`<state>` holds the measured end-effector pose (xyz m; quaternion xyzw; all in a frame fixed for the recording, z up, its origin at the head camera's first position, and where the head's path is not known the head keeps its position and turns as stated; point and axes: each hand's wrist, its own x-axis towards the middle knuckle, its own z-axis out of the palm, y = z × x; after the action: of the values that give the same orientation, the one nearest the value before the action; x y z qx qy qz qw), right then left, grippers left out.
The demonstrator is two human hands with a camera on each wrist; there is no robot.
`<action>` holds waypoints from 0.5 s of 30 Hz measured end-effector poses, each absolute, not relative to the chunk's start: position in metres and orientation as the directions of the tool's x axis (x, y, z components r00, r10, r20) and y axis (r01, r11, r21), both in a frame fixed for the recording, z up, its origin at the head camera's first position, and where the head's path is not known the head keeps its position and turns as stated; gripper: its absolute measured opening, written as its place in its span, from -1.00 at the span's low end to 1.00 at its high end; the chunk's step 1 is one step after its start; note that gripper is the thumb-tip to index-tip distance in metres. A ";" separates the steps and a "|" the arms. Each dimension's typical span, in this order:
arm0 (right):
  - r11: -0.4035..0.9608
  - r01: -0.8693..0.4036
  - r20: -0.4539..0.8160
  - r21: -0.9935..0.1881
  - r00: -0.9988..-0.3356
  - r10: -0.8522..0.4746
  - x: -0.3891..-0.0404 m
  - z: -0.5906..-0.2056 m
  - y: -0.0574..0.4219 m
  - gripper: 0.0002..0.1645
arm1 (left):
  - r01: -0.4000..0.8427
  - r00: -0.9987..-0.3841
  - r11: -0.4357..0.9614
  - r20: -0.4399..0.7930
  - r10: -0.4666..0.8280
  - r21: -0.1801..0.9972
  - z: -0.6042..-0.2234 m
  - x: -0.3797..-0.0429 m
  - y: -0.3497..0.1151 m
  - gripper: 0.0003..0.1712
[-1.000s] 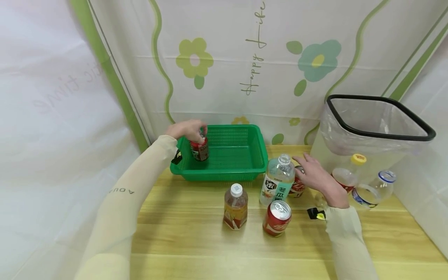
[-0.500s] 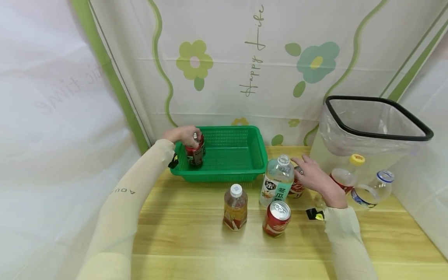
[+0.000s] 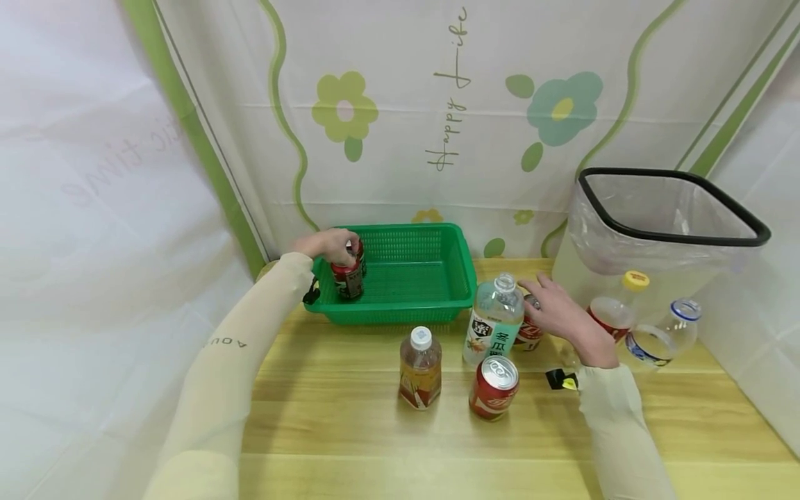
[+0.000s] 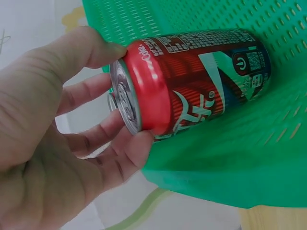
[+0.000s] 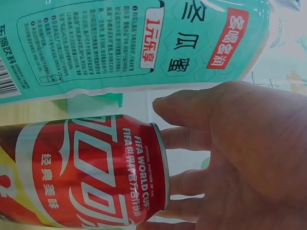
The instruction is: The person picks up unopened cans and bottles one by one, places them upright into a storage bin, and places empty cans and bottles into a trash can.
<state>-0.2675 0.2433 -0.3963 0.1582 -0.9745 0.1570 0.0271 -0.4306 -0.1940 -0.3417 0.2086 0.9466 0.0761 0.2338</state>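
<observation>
In the head view, my left hand (image 3: 326, 245) is inside the green plastic basket (image 3: 394, 314), gripping a red cola can (image 3: 348, 281) by its top. The left wrist view shows thumb and fingers round the rim of this can (image 4: 187, 86), which stands against the basket's side. Another cola can (image 3: 361, 257) is partly hidden behind it. On the table, my right hand (image 3: 559, 312) reaches over a third cola can (image 3: 528, 336). Its thumb lies apart from that can (image 5: 86, 172) in the right wrist view, fingers behind the rim. A teal-labelled bottle (image 3: 494, 330) stands alongside.
A small white-capped bottle (image 3: 421, 371) and a red can (image 3: 494, 394) stand nearer the front. To the right are a yellow-capped bottle (image 3: 614, 311) and a clear blue-necked bottle (image 3: 665, 337), before a lined bin (image 3: 675, 238). A patterned curtain (image 3: 406, 160) hangs behind.
My left hand has shifted the can leftward and slightly nearer within the basket, bringing the can behind it into sight. The right hand has stayed at its can.
</observation>
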 end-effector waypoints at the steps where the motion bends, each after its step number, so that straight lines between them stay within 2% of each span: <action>1: 0.901 -0.318 0.103 -0.294 -0.948 -0.301 -0.267 -0.396 0.243 -0.47 | 0.361 -0.804 0.902 -0.411 0.430 0.238 -0.341 -0.430 -0.193 -0.66; 8: 0.896 -0.336 0.115 -0.289 -0.942 -0.316 -0.267 -0.395 0.240 -0.48 | 0.396 -0.823 0.898 -0.360 0.440 0.194 -0.341 -0.423 -0.189 -0.55; 15: 0.899 -0.304 0.068 -0.315 -0.952 -0.298 -0.264 -0.391 0.241 -0.45 | 0.469 -0.834 0.867 -0.238 0.498 0.172 -0.343 -0.410 -0.190 -0.59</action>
<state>-0.2635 0.2408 -0.3913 0.1547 -0.9744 0.1630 0.0092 -0.4102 -0.1904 -0.3434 0.2528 0.9561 0.0531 0.1384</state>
